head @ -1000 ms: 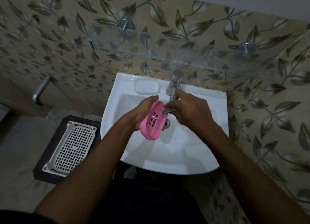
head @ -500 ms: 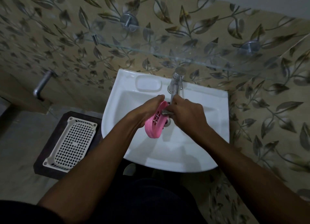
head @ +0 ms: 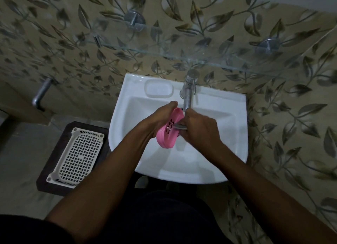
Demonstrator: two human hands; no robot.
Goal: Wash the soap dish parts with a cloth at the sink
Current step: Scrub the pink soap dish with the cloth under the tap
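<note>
step in hand: scrubbing one part. the pink soap dish part (head: 168, 134) is held on edge just below the tap (head: 188, 92) spout, over the sink (head: 182, 168) bowl, with its drain holes turned to the right hand (head: 200, 132). the left hand (head: 157, 119) cups its back, fingers curled over the upper rim. the right hand is curled round a small grey cloth (head: 180, 127) and presses it against the holed face. whether water is running cannot be told.

next move, as judged: work the cloth across the holes and rim, then turn the part to reach its back. this calls for a firm left grip, as wet plastic is likely to slip.

surroundings: a moulded soap recess (head: 158, 88) lies just left of the tap. a glass shelf (head: 164, 51) projects above the tap and limits lifting room. a white basket (head: 76, 158) on a dark stand (head: 48, 172) sits well left of the tap and lower. no second dish part is in view.
</note>
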